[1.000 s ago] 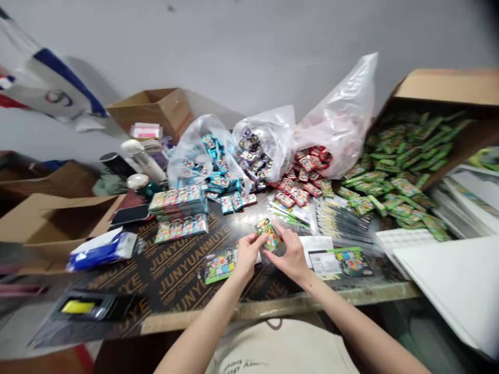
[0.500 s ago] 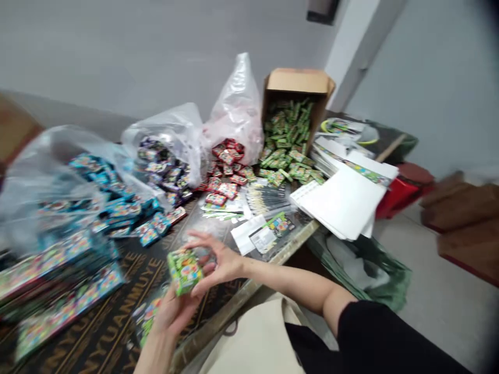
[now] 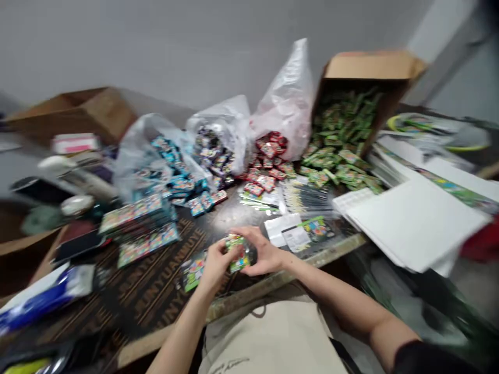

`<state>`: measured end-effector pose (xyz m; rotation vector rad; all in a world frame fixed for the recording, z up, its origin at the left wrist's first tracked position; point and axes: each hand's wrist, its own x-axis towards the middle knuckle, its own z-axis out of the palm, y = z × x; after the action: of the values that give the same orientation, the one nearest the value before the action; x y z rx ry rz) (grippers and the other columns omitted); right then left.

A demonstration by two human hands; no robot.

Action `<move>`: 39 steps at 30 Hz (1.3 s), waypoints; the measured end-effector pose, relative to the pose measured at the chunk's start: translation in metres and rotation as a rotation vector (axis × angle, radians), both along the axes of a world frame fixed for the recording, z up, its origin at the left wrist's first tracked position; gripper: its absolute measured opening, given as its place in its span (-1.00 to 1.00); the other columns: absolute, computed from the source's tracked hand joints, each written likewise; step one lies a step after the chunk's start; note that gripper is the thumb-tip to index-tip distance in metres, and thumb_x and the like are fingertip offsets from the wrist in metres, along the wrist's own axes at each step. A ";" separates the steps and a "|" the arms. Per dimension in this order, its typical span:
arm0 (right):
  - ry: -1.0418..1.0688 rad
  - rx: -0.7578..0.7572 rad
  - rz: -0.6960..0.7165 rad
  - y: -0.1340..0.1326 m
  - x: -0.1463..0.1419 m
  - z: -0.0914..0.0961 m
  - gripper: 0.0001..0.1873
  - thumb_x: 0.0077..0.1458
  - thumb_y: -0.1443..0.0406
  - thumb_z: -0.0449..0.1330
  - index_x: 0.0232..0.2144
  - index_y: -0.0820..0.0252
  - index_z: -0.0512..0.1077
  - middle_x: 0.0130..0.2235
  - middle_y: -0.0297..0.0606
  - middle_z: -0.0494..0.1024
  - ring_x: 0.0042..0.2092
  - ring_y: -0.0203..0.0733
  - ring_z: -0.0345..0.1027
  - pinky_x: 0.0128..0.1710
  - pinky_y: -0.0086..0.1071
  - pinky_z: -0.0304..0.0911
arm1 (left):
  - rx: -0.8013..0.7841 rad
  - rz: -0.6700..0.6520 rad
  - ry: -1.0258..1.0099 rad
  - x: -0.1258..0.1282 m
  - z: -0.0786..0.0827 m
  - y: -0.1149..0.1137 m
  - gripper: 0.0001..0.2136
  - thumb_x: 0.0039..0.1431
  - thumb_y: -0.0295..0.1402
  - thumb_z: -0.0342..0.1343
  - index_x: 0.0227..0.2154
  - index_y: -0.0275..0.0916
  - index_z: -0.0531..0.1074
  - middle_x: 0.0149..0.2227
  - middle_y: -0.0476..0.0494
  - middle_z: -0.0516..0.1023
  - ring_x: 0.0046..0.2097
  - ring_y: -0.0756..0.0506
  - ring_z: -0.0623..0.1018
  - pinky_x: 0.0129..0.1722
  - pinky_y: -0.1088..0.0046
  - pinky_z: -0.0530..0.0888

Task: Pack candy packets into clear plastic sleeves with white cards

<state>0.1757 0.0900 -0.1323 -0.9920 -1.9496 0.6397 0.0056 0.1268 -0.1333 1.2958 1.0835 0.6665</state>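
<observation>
My left hand (image 3: pixel 213 265) and my right hand (image 3: pixel 265 252) hold a small green printed packet (image 3: pixel 237 253) between them, just above the table's front edge. Its colourful face is partly hidden by my fingers. Under my left hand lies a flat printed card packet (image 3: pixel 195 272). The black table top (image 3: pixel 152 270), printed with gold lettering, spreads to the left of my hands. A sheet packet with a green-and-colour print (image 3: pixel 316 228) lies beyond my right hand.
Beyond my hands, blue packets (image 3: pixel 171 182), dark purple packets (image 3: pixel 210 148) and red packets (image 3: pixel 267 169) spill from clear plastic bags. Green packets fill a tipped cardboard box (image 3: pixel 362 72). White sheets (image 3: pixel 413 223) overhang the right edge. Stacked packs (image 3: pixel 132 215) stand left.
The view has swung back left from its turn to the left-hand side of the room. My hands have returned over the table, and my right hand has closed from spread fingers onto the packet.
</observation>
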 end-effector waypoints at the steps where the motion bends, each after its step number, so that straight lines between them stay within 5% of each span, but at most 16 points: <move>1: 0.005 -0.013 -0.028 0.002 0.002 -0.004 -0.06 -0.32 0.31 0.27 0.14 0.11 -0.01 0.07 -0.17 0.23 0.08 -0.05 0.09 0.09 -0.19 -0.05 | 0.051 -0.027 0.015 -0.007 -0.002 0.005 -0.65 -0.08 -0.16 0.16 -0.29 -0.33 0.45 -0.37 -0.14 0.54 -0.35 -0.11 0.51 -0.34 0.42 0.41; 5: -0.067 -0.040 -0.109 0.018 0.012 -0.028 -0.07 -0.31 0.29 0.29 0.13 0.14 0.01 0.07 -0.13 0.23 0.07 -0.01 0.10 0.06 -0.15 -0.02 | 0.475 -0.125 0.401 -0.046 -0.020 0.020 -0.30 -0.24 -0.09 0.23 0.02 -0.25 0.27 0.03 -0.29 0.35 0.05 -0.26 0.32 0.05 0.16 0.20; 9: -0.268 -0.032 -0.100 0.033 0.016 -0.046 -0.10 -0.27 0.25 0.31 0.13 0.12 0.02 0.05 -0.12 0.28 0.05 0.04 0.14 0.04 -0.05 -0.08 | 0.694 -0.339 0.773 -0.069 -0.042 0.018 -0.04 -0.43 -0.18 0.32 0.15 -0.22 0.05 0.06 -0.29 0.29 0.08 -0.28 0.26 0.12 0.07 0.02; 15: -0.371 -0.108 -0.013 0.034 0.010 -0.045 -0.03 -0.29 0.24 0.35 0.16 0.09 -0.01 0.02 -0.13 0.33 0.03 0.05 0.16 0.06 0.02 -0.15 | 0.740 -0.291 0.751 -0.072 -0.045 0.012 -0.03 -0.31 -0.24 0.25 0.20 -0.24 -0.14 0.00 -0.24 0.31 0.03 -0.23 0.28 0.10 0.12 0.06; 20: -0.074 -0.225 0.107 0.038 0.002 -0.039 -0.02 -0.27 0.20 0.35 0.17 0.02 -0.03 0.15 -0.14 0.17 0.14 0.01 0.05 0.10 -0.08 -0.08 | 0.734 -0.185 0.615 -0.069 -0.036 0.013 -0.07 -0.32 -0.32 0.26 0.19 -0.20 -0.07 -0.04 -0.19 0.26 0.00 -0.22 0.28 0.06 0.18 0.17; 25: 0.643 -0.436 -0.142 0.045 -0.039 -0.017 -0.02 -0.15 0.17 0.29 0.20 -0.11 -0.21 0.15 -0.21 0.18 0.06 -0.12 0.20 -0.01 -0.22 0.16 | 0.633 0.257 0.390 -0.043 -0.023 0.012 -0.09 -0.33 -0.23 0.31 0.16 -0.15 0.01 -0.13 -0.12 0.21 -0.07 -0.15 0.33 -0.03 0.30 0.29; 30: 0.967 -0.546 -0.495 0.048 -0.073 0.005 -0.38 -0.06 0.17 0.16 0.07 0.09 0.11 -0.28 -0.29 0.52 -0.27 -0.17 0.41 -0.27 -0.32 0.31 | 0.369 0.426 -0.006 -0.012 -0.019 -0.002 -0.70 0.06 -0.15 0.04 -0.23 -0.23 0.45 -0.35 -0.07 0.35 -0.28 -0.04 0.39 -0.23 0.45 0.33; 35: 1.018 -0.668 -0.454 0.043 -0.071 0.005 -0.47 -0.17 0.32 0.17 -0.07 0.11 0.18 -0.45 -0.39 0.52 -0.40 -0.20 0.43 -0.37 -0.37 0.30 | -0.185 0.567 -0.553 -0.004 -0.015 -0.003 -0.65 -0.06 -0.12 0.13 -0.39 -0.36 0.48 -0.47 -0.11 0.50 -0.42 -0.04 0.46 -0.36 0.46 0.36; 39: 1.149 -0.749 -0.346 0.040 -0.061 0.007 -0.47 -0.14 0.31 0.14 -0.05 0.05 0.14 -0.34 -0.37 0.55 -0.31 -0.17 0.44 -0.28 -0.30 0.30 | -0.378 0.480 -0.610 -0.016 -0.004 0.012 -0.74 -0.20 -0.31 0.22 -0.40 -0.36 0.50 -0.45 -0.12 0.54 -0.45 -0.02 0.49 -0.40 0.50 0.37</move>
<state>0.1145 0.1302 -0.1252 -0.9913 -0.5022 1.3804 -0.0102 0.1390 -0.1372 0.4469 0.9434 1.0691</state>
